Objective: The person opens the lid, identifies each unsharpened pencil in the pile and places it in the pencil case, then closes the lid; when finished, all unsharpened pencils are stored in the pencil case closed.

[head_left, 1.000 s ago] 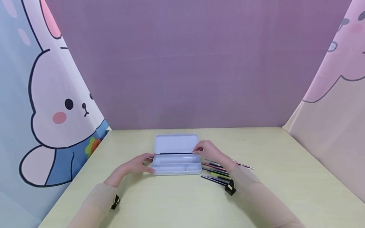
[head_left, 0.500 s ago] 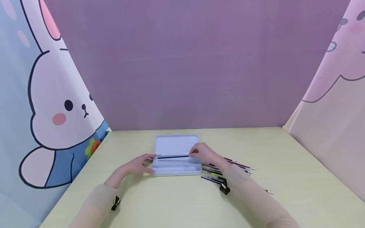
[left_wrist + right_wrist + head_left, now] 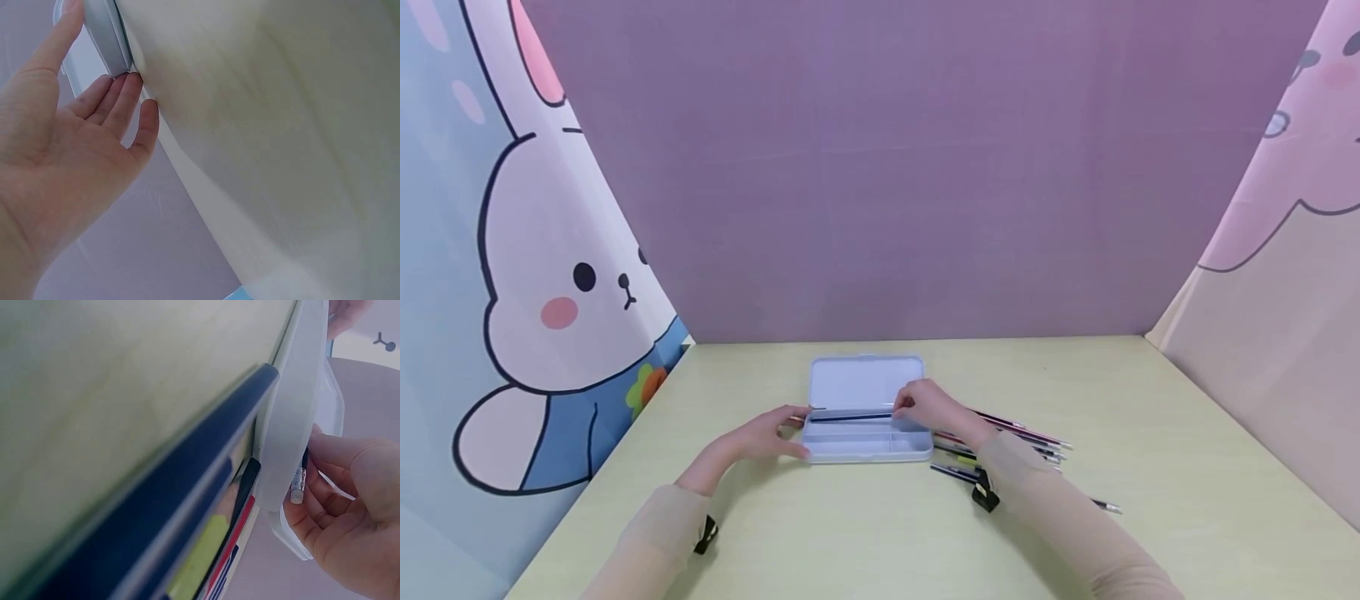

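Note:
A white pencil case (image 3: 850, 448) lies with its lid (image 3: 857, 379) raised at the back and its divided tray facing up. My left hand (image 3: 765, 435) holds the case's left end, thumb at the front corner and fingers at the back corner. In the left wrist view, the fingertips (image 3: 132, 78) touch the case's end. My right hand (image 3: 929, 404) pinches a dark pencil (image 3: 853, 417) near its eraser end, over the back compartment. The right wrist view shows the pencil's silver ferrule and white eraser (image 3: 297, 495) between thumb and fingers.
Several pencils (image 3: 1033, 437) lie in a loose bunch right of the case, partly under the right forearm. A yellow-green one (image 3: 199, 556) shows among them in the right wrist view. A purple panel (image 3: 917, 183) stands behind the table (image 3: 820, 533), with printed cloth (image 3: 542, 250) at the left.
The right hand has come slightly left and toward the front, bringing the dark pencil from the lid's hinge line down over the back compartment. The left hand stays at the case's end.

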### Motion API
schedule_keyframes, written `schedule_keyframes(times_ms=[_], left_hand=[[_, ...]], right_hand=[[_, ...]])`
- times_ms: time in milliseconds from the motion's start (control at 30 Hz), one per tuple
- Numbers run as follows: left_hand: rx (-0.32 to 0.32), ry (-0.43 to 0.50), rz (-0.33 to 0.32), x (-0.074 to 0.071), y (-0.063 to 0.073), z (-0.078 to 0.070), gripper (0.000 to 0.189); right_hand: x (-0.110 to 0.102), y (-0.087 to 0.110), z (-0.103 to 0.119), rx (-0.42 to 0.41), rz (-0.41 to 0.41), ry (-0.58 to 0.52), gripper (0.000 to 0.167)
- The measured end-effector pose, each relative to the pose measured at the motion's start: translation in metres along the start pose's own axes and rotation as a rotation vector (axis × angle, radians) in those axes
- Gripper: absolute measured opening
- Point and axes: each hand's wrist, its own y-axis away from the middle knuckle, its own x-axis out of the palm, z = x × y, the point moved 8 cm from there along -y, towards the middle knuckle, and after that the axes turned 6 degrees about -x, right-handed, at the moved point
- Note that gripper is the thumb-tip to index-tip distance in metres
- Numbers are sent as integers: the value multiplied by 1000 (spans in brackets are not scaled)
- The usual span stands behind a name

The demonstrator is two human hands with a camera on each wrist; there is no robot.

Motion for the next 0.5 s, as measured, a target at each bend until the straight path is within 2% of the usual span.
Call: schedule_keyframes(times_ms=[267, 500], left_hand=[[-9, 4, 4, 1, -1, 1, 78], [-19, -3, -3, 0, -3, 3, 78]], right_hand=[[2, -3, 0, 14, -12, 41, 5], [3, -4, -4, 41, -17, 3, 6]])
